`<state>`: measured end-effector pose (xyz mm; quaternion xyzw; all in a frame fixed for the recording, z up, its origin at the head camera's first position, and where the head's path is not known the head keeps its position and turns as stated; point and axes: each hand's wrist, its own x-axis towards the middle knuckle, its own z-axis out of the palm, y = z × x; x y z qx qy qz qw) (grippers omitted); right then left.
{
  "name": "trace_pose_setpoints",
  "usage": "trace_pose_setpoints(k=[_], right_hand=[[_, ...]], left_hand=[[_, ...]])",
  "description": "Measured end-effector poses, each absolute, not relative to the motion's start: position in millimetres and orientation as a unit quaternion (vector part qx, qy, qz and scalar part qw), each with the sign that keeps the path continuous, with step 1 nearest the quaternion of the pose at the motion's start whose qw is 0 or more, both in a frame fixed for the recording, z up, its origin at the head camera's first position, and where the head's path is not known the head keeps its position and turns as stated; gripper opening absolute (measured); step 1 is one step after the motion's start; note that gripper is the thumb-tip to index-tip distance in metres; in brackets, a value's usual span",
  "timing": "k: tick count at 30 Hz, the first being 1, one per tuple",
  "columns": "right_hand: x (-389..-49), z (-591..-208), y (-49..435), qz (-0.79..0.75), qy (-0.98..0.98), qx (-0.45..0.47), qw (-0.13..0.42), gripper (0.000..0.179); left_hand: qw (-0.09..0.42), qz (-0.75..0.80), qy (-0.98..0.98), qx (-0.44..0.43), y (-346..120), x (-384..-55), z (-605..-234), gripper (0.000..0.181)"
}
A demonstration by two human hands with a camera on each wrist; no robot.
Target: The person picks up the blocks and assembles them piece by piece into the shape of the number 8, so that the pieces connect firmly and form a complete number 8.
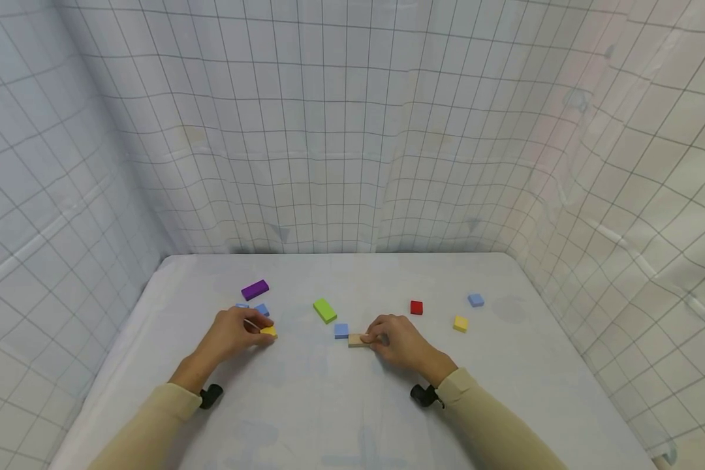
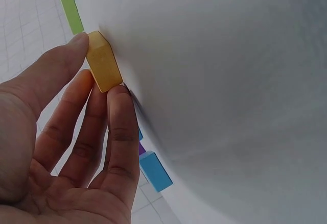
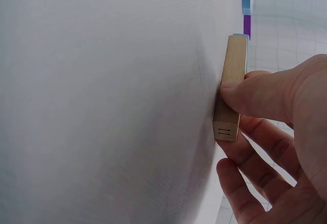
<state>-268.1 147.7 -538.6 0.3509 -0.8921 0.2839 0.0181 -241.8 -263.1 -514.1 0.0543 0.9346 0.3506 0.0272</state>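
Observation:
My left hand (image 1: 235, 334) pinches a small yellow block (image 2: 104, 63) between thumb and fingertips, low over the white table on the left. Two blue blocks (image 1: 262, 310) lie just beyond that hand, one partly hidden by it. Near the middle, my right hand (image 1: 401, 342) grips a plain wooden block (image 3: 232, 81) with the thumb along its side; two small dark marks show on its end. A blue block (image 1: 341, 331) sits at the left end of the wooden one, and whether they touch I cannot tell.
Behind the left hand lies a purple block (image 1: 255, 290). A lime green block (image 1: 325, 311) rests at the centre. To the right are a red block (image 1: 416, 307), a yellow block (image 1: 461, 324) and another blue block (image 1: 476, 300). Gridded white curtains (image 1: 352, 130) enclose the table.

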Motion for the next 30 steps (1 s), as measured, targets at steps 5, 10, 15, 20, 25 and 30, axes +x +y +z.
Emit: trace_pose_setpoints(k=[5, 10, 15, 20, 25, 30], right_hand=[[-268, -539, 148, 0.287, -0.890, 0.353, 0.021, 0.014], [-268, -540, 148, 0.287, -0.893, 0.348, 0.015, 0.014], [-267, -540, 148, 0.288, -0.894, 0.342, 0.009, 0.015], [-267, -542, 148, 0.289, -0.894, 0.342, 0.009, 0.015], [-269, -542, 148, 0.285, -0.892, 0.351, 0.015, 0.014], [-269, -538, 148, 0.285, -0.891, 0.354, 0.012, 0.014]], left_hand=[[0.034, 0.357, 0.932, 0.054, -257, -241, -514, 0.031], [0.043, 0.360, 0.929, 0.071, -250, -241, -514, 0.031], [0.050, 0.363, 0.927, 0.081, -242, -242, -515, 0.028], [0.057, 0.366, 0.925, 0.087, -233, -240, -514, 0.028], [0.062, 0.368, 0.923, 0.096, -222, -239, -513, 0.026], [0.070, 0.369, 0.921, 0.105, -211, -240, -513, 0.025]])
